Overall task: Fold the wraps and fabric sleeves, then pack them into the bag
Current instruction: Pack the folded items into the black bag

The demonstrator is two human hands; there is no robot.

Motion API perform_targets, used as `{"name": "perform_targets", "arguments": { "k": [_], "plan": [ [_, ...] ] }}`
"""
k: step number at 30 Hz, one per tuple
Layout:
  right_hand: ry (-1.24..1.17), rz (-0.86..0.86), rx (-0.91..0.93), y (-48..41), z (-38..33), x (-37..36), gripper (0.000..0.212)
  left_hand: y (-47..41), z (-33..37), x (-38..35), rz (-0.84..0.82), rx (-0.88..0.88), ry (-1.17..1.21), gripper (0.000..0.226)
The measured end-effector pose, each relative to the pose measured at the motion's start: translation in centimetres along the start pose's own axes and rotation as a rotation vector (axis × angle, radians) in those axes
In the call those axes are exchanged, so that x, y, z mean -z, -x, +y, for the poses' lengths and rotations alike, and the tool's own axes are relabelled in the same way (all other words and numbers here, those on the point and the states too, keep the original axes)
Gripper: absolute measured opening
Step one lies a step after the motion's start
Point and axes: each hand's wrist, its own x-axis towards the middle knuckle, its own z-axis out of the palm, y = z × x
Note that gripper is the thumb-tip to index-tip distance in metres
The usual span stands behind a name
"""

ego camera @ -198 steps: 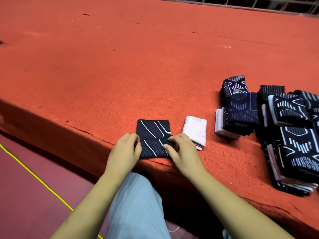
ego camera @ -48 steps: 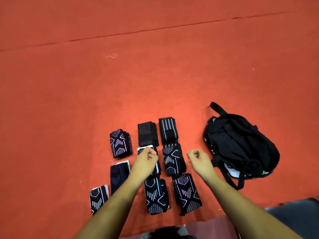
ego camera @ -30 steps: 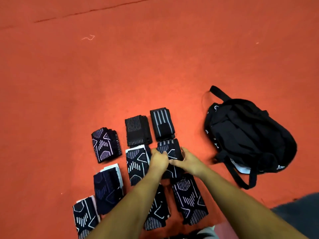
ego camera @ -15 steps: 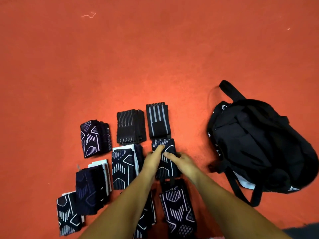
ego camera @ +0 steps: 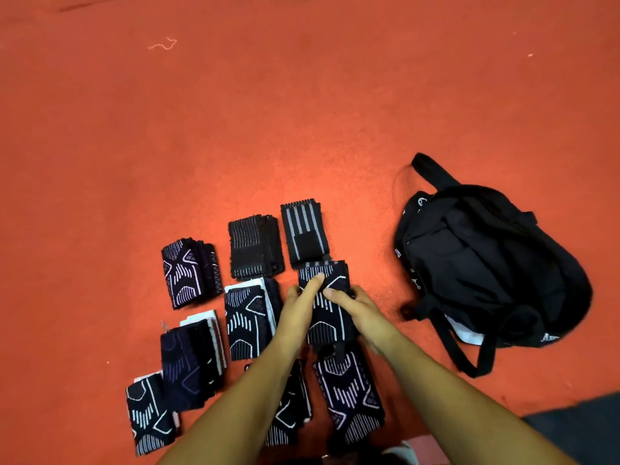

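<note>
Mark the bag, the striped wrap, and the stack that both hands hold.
bag [ego camera: 469, 260], head view, front panel.
striped wrap [ego camera: 302, 223], head view, striped face.
held stack [ego camera: 330, 330], head view, patterned top face.

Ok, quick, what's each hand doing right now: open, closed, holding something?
Left hand: closed, gripping the left side of the folded patterned stack.
Right hand: closed, gripping the same stack's right side.

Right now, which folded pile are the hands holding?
The patterned pile just this side of the grey-striped wrap; left hand and right hand grip only it.
</note>
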Motion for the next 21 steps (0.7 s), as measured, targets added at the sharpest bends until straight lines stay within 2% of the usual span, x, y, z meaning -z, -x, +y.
{"name": "perform_targets", "arguments": {
  "k": [1,3,5,8,11,15,16,19,21],
  "plan": [
    [-0.002,0.002,0.018,0.7,-0.4,0.1,0.045,1.0,0.4,-0.2,-0.035,-0.027,-0.005,0.039],
    [-0.006,-0.012,0.065,2.2,-1.4,0.4,0.040,2.7,1.2,-0.9,-0.092,-0.099,-0.042,0.055],
    [-0.005,-0.010,0.106,3.7,-2.6,0.9,0.047,3.9,2.2,-2.2,-0.123,-0.149,-0.056,0.064],
    [-0.040,0.045,0.149,5.2,-4.5,2.3,0.066,5.4,4.2,-5.0,-0.143,-0.198,-0.109,0.053],
    [-0.129,0.128,0.179,6.2,-5.9,4.8,0.055,5.5,5.4,-8.3,-0.177,-0.213,-0.266,0.053],
    [-0.344,0.195,0.196,6.8,-6.6,9.8,0.055,3.2,6.6,-12.8,-0.374,-0.207,-0.411,0.055],
    [-0.388,0.213,0.205,6.8,-6.6,11.2,0.052,2.1,6.8,-14.0,-0.351,-0.209,-0.437,0.054],
    [-0.450,0.279,0.191,6.2,-6.6,15.7,0.051,-3.0,6.6,-16.9,-0.136,-0.218,-0.644,0.056],
    [-0.451,0.319,0.161,5.5,-6.4,18.4,0.054,-6.4,5.9,-18.5,-0.077,-0.201,-0.754,0.077]
  ]
}}
